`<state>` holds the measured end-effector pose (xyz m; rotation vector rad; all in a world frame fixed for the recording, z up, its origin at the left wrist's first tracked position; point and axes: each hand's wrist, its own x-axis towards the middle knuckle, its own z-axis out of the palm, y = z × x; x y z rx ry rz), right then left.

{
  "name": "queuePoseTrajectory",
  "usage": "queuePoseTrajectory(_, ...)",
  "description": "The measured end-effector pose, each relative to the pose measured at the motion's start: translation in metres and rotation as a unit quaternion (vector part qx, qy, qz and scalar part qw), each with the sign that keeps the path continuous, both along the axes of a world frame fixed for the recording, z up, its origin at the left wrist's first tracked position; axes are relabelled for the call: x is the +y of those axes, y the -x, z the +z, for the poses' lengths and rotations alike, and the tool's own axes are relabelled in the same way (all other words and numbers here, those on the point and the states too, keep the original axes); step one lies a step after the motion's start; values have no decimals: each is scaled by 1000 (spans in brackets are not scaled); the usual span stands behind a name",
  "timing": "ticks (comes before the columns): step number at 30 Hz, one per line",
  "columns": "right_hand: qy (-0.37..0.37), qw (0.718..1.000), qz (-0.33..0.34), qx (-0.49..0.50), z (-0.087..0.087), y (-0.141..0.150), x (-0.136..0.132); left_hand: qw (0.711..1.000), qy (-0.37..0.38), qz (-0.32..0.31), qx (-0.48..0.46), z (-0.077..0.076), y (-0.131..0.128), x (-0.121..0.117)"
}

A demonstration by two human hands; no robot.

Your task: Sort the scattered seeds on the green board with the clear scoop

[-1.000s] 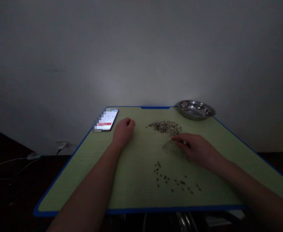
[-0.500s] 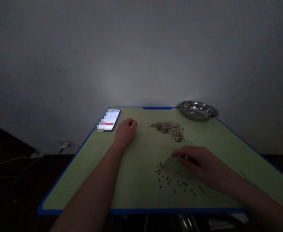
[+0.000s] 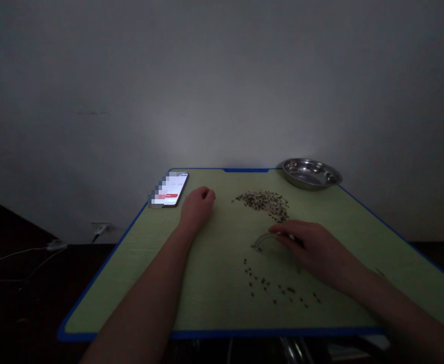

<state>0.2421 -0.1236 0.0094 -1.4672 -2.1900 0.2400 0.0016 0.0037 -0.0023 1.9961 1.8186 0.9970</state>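
Note:
My left hand (image 3: 198, 203) rests on the table in a loose fist beside a lit phone (image 3: 171, 189), with nothing visible in it. Over the right half of the table, my right hand (image 3: 309, 245) pinches a thin, pale, curved thing (image 3: 264, 236) with a double edge; its kind is unclear in the dim light. A few dark seeds (image 3: 259, 248) lie at the curved thing's far end. Just beyond is a pile of mixed dark and whitish seeds or grains (image 3: 264, 203). Closer to me, loose dark seeds (image 3: 280, 290) are scattered.
A shallow steel bowl (image 3: 312, 174) stands at the table's back right corner. The green table (image 3: 207, 298) has a blue rim and meets a grey wall (image 3: 222, 101). White cables (image 3: 57, 245) lie low at the left. Metal tubing (image 3: 294, 349) shows below the front edge.
My right hand has moved a little away from me, toward the pile, with the curved thing. A few seeds at its end have shifted the same way. My left hand stays put.

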Motion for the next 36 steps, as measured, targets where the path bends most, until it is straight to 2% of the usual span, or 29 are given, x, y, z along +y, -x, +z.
queuePoseTrajectory(5,-1,999,-31,28,5,-12,7,1000,1,-2,-6,-1,1,-1)
queuePoseTrajectory(10,8,999,-37,17,1,-14,12,1000,6,-3,-3,-1,1,-2)
queuePoseTrajectory(17,55,998,1,21,0,-17,10,1000,1,-6,9,1,1,-3)
queuePoseTrajectory(24,43,999,2,30,-4,-17,11,1000,0,-5,5,0,1,-2)
queuePoseTrajectory(36,54,998,12,27,1,-13,5,1000,2,-9,7,0,0,-1)
